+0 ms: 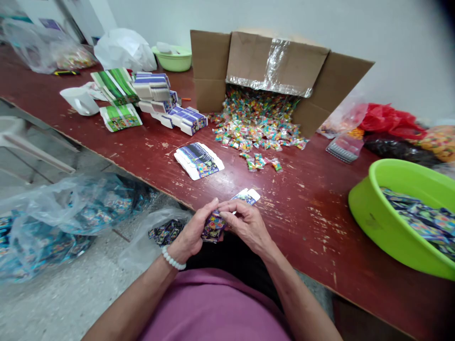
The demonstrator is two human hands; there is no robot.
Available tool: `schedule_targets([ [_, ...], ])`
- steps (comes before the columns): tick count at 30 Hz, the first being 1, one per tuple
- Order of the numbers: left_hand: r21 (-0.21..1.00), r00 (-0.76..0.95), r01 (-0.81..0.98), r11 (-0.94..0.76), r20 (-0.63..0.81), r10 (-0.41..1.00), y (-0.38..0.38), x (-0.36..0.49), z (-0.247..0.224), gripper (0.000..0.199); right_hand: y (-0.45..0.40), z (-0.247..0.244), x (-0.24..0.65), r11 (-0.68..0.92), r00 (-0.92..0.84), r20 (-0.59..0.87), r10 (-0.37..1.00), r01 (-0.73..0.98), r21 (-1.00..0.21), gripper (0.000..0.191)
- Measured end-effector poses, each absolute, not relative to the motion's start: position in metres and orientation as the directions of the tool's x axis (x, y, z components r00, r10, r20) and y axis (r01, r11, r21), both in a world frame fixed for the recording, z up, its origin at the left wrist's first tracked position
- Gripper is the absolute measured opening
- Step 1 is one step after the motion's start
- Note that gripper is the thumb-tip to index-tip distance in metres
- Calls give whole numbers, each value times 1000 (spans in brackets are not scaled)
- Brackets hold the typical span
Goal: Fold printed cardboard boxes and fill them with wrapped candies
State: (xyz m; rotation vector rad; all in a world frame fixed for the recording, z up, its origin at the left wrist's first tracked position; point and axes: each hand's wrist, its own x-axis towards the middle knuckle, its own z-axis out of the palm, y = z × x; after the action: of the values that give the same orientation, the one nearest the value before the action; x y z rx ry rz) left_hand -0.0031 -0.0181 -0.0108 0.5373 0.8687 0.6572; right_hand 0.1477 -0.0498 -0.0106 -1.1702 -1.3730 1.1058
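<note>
My left hand [194, 232], a beaded bracelet on its wrist, is closed around a dark purple printed packet [213, 226] at the table's front edge. The fingers of my right hand [247, 225] pinch the packet's upper edge. Just beyond my fingers lies a small white-and-blue carton [248, 195], partly hidden by my right hand. Farther up the table rests a stack of flat printed cartons [199, 161]. Several wrapped candies [261, 162] are set apart from the large candy pile [258, 130], which spills from a cardboard box [277, 61].
A green tub [377, 227] of printed packets stands at right. Bundled cartons [119, 85], a white mug [80, 101] and a light green basin [174, 60] sit at back left. Plastic bags of blue packets [53, 237] lie on the floor. Red bags [387, 118] are at far right.
</note>
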Motion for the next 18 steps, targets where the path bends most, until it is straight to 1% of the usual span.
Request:
schedule_targets([
  [2,625,478,-352,697,-520,708,-15,-3,-10,25,-54,-12,145,199,-106,188,976,106,-974,14],
  [4,601,467,-422,679,-498,731,-12,-4,-9,15,-57,-16,140,234,-107,222,969,113,-966,17],
  [5,597,449,-452,662,-489,748,-11,-4,-8,14,-58,-19,137,251,-99,239,966,139,-958,27],
  [7,579,420,-487,653,-501,757,-9,-6,-7,14,-58,-22,131,308,-119,287,950,247,-919,54],
  [9,541,395,-508,671,-546,739,-8,-9,-8,11,-56,-23,126,375,-186,326,927,420,-826,77],
  [10,524,379,-522,673,-564,733,-8,-11,-9,12,-55,-23,124,393,-218,327,920,510,-765,82],
  [11,513,363,-540,667,-573,735,-9,-13,-11,14,-54,-22,122,395,-241,314,918,594,-701,83],
  [13,499,353,-564,658,-575,738,-10,-17,-14,21,-51,-18,117,375,-266,269,926,731,-570,80],
  [15,481,378,-558,676,-578,723,-11,-22,-17,29,-49,-16,110,381,-303,235,923,802,-460,74],
  [17,467,408,-541,700,-582,703,-13,-29,-18,34,-47,-15,100,406,-347,213,913,818,-407,71],
  [18,472,415,-528,706,-582,700,-14,-34,-19,35,-46,-16,96,412,-359,204,911,815,-407,71],
])
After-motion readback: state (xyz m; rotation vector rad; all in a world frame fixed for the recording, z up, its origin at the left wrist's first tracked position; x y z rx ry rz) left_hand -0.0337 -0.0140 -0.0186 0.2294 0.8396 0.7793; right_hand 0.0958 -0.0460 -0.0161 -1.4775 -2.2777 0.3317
